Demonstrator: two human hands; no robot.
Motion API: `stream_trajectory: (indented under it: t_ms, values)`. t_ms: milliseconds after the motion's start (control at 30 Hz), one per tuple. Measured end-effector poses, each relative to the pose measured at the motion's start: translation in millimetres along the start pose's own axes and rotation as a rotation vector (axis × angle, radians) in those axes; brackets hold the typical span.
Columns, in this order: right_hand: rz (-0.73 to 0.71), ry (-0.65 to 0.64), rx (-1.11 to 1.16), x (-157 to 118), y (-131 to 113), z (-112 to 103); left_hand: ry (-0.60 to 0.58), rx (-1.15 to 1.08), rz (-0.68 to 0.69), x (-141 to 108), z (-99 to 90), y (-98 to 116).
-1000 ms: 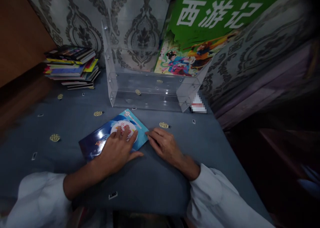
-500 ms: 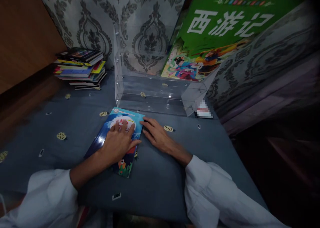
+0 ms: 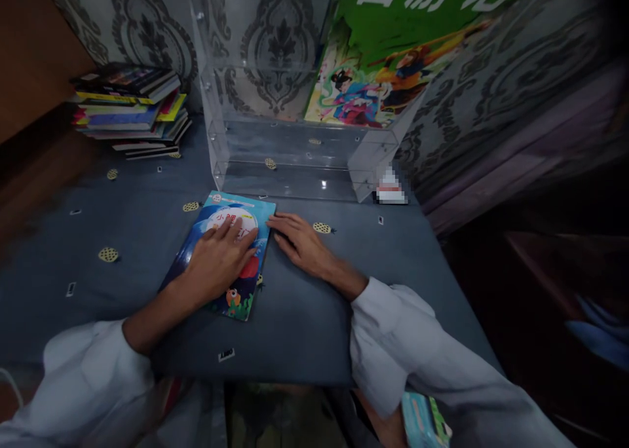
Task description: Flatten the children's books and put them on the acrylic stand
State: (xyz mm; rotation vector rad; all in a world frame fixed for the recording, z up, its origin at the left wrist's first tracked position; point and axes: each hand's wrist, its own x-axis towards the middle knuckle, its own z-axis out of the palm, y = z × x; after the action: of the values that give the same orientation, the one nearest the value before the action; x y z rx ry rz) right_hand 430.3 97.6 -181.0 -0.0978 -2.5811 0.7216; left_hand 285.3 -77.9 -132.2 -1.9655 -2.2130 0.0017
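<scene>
The blue book (image 3: 249, 266) lies face up on the desk (image 3: 304, 323). My left hand (image 3: 216, 258) rests across its cover, fingers slightly apart, not clamped; my right hand (image 3: 302, 242) has fingertips at its edge toward two o'clock, but I can't tell whether they pinch. Uneven pressure could swing the book askew. I count one blue book, one clear rack (image 3: 285, 181) at one o'clock, one green book (image 3: 393, 61) standing there, and one stack of books (image 3: 130, 107) at eleven, too jumbled to count.
</scene>
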Motion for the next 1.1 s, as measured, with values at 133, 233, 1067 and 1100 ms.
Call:
stream_trajectory:
  t_ms: [133, 233, 1067, 1100]
  values:
    - [-0.019, 0.006, 0.046, -7.0, -16.9, -1.7, -0.039, -0.056, 0.083, -8.7, -1.5, 0.9]
    - [-0.028, 0.006, 0.090, -14.3, -30.1, -1.3, -0.038, -0.116, 0.142, -18.9, -5.4, 4.6]
    - [-0.157, -0.040, 0.209, -23.0, -54.5, -2.5, 0.044, -0.240, 0.393, -75.0, -1.1, -11.8]
    - [-0.158, -0.044, 0.215, -23.4, -56.6, -2.4, 0.060, -0.230, 0.395, -76.2, -0.5, -11.4]
